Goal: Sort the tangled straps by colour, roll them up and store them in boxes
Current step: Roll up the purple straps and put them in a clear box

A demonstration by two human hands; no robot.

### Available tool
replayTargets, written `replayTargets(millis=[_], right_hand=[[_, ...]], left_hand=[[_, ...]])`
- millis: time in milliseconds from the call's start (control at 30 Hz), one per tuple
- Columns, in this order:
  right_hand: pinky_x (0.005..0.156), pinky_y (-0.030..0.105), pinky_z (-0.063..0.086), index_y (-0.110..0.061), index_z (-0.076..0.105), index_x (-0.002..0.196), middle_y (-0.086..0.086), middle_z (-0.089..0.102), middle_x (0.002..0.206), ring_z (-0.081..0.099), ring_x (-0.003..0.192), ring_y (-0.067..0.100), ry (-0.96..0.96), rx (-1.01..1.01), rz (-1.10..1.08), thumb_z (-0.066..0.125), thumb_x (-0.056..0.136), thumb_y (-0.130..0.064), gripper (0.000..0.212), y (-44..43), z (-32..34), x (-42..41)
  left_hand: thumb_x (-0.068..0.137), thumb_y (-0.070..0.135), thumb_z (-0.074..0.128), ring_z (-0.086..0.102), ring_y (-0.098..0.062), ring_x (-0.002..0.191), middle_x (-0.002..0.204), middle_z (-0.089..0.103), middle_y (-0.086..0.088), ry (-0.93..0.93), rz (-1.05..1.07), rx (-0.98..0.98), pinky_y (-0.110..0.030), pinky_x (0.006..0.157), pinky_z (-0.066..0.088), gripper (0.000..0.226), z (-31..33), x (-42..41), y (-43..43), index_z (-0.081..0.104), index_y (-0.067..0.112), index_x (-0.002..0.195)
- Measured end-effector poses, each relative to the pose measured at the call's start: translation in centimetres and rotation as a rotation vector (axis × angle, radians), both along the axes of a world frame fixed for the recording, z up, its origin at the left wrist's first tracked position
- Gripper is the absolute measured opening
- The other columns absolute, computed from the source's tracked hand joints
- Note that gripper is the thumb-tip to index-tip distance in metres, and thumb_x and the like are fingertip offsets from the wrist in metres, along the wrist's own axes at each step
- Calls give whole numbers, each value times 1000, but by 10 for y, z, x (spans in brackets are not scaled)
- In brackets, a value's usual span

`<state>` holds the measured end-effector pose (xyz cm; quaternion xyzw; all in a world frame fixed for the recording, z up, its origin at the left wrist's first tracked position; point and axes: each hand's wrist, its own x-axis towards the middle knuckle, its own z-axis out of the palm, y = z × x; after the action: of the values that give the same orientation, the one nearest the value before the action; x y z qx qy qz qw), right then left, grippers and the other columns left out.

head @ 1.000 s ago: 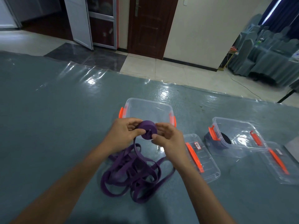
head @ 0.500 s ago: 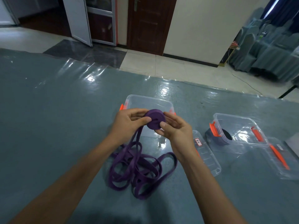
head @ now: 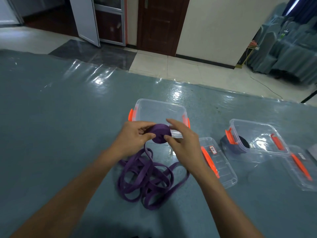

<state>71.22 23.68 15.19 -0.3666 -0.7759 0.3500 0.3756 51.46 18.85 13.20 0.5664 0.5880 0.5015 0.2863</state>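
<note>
Head view. Landmark for all positions: front clear box (head: 161, 103), open, orange latches on both short sides, standing on the blue-grey surface (head: 51, 121).

Purple roll (head: 160, 133): partly wound disc of strap, held in the air just in front of the front clear box's near wall, flat face turned to the camera.

Left hand (head: 135, 136): at the roll's left edge, thumb on the near face, curled fingers behind it, pinching the roll.

Right hand (head: 183, 141): at the roll's right edge. The thumb tip touches the near face low down. The fingers are spread and nearly straight, reaching over the roll's far side, index raised above it. Cannot tell if those fingers touch the roll.

Loose purple strap (head: 147, 177): one run hangs from the underside of the roll down to a tangle of loops lying on the surface, nearer the camera than the front clear box, between the two forearms.

Clear lid (head: 223, 170): flat on the surface, right of and nearer than the front clear box, with an orange strip and a small label.

Second clear box (head: 257, 122): further right of the front clear box, open, tilted up on a dark roll (head: 229, 146) beneath its left end.

Second lid (head: 303, 170): right of that, at the frame edge.
</note>
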Motion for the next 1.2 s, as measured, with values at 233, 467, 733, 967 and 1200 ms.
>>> replayTargets(millis=[233, 467, 733, 967, 1200], right_hand=[[79, 31, 61, -25, 75, 113, -7, 75, 108, 69, 102, 11, 49, -172, 20, 73, 84, 1, 38, 7, 3, 5], [71, 33, 62, -13, 73, 110, 14, 76, 104, 74, 96, 31, 591, -619, -86, 68, 87, 9, 33, 0, 6, -3], [86, 46, 60, -5, 64, 122, 17, 72, 116, 70, 108, 33, 756, -698, -99, 65, 89, 8, 36, -12, -8, -11], [76, 14, 53, -27, 70, 121, -17, 70, 109, 65, 103, -1, -55, -63, -16, 78, 83, -9, 43, 5, 2, 6], [68, 32, 61, -26, 75, 101, 9, 76, 97, 72, 94, 27, 291, -454, -26, 75, 79, 9, 41, 6, 7, 7]], left_hand=[[85, 14, 79, 70, -1, 92, 99, 75, 20, 96, -129, 20, -18, 87, 55, 32, 18, -2, 3, 76, 26, 115], [79, 19, 85, 73, -9, 99, 104, 78, 12, -260, 43, 93, -23, 91, 57, 37, 5, 13, 2, 75, 34, 111], [80, 8, 82, 73, -5, 97, 102, 77, 19, -283, 126, 155, -15, 86, 54, 45, 0, 24, -2, 72, 46, 102], [78, 10, 84, 70, 3, 94, 94, 72, 33, 27, 30, 52, -17, 88, 55, 38, 4, 8, -4, 77, 28, 111], [75, 17, 88, 75, -12, 94, 99, 78, 9, -232, 30, 69, -25, 88, 58, 38, 1, 12, -2, 77, 44, 100]])
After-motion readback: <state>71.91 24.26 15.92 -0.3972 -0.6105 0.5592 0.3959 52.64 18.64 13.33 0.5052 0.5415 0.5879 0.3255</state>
